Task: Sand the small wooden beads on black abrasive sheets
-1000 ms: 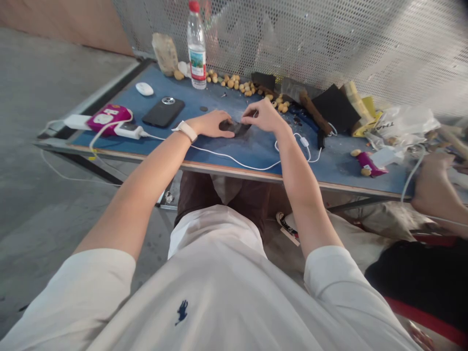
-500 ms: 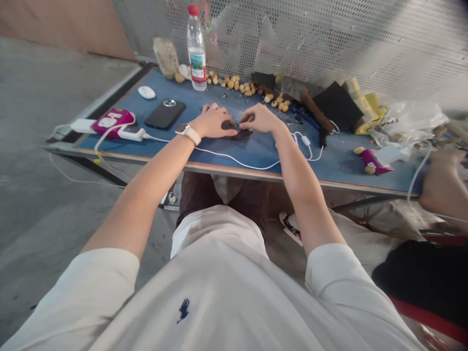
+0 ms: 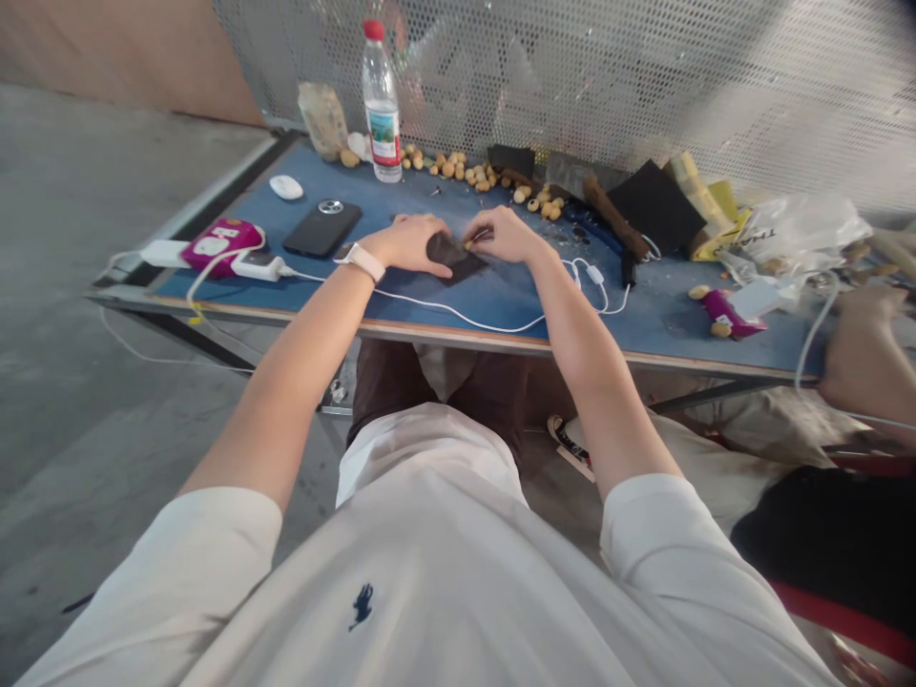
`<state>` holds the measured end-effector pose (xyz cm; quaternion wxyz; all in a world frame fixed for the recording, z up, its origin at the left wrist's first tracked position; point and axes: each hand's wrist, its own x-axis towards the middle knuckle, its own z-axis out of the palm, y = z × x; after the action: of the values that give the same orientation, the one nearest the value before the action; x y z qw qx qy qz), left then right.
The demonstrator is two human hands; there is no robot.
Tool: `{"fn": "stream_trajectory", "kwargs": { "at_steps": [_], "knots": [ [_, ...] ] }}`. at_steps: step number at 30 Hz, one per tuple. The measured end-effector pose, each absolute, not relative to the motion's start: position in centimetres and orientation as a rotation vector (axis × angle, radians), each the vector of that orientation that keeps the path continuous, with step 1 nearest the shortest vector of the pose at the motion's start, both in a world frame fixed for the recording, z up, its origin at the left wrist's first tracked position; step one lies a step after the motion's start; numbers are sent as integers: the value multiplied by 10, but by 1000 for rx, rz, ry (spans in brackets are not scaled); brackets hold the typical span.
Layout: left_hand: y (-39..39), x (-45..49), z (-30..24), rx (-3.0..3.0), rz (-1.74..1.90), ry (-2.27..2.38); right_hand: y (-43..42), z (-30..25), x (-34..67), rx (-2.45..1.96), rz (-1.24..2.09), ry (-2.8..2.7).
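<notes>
Pressing down on a flat dark piece (image 3: pixel 452 256), the left hand (image 3: pixel 407 243) rests on the blue counter (image 3: pixel 648 324), near its front edge and about midway along. Its fingers (image 3: pixel 433 265) are curled over the near side of the piece, clamping it against the counter. The right hand (image 3: pixel 505 236) sits just beside it, with its fingers (image 3: pixel 478 234) pinched together at the far corner of the piece, grasping a small tan bit (image 3: pixel 468 244) too small to make out. A pale watch (image 3: pixel 359 261) circles the left wrist, and a thin white cable (image 3: pixel 458 320) runs along the counter just below both hands.

Beyond the hands, a black phone (image 3: pixel 322 227) lies near a white mouse (image 3: pixel 286 187), and a pink device (image 3: pixel 221 239) sits by a white charger (image 3: pixel 250 268). Along the back, a water bottle (image 3: pixel 382 105) stands upright behind a scattering of tan beads (image 3: pixel 447 169), close to a brown stick (image 3: pixel 615 218) and a black square sheet (image 3: pixel 655 205). A clear plastic bag (image 3: pixel 801 229) is heaped at the right end, against a perforated metal screen (image 3: pixel 644 76). Another person's hand (image 3: pixel 863 343) shows at the right edge, beside the counter
</notes>
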<state>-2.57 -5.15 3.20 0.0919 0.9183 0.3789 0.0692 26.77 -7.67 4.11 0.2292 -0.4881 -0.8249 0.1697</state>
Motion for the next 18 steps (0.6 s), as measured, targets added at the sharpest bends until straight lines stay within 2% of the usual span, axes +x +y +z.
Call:
{"fn": "stream_trajectory", "kwargs": {
  "at_steps": [12,18],
  "knots": [
    [-47,-22,22,2651,328,1250,-75,42,270,-1380,402,-2310],
    [-50,-18,17,2649,272,1229,-67,36,263,-1434,311,-2278]
  ]
}}
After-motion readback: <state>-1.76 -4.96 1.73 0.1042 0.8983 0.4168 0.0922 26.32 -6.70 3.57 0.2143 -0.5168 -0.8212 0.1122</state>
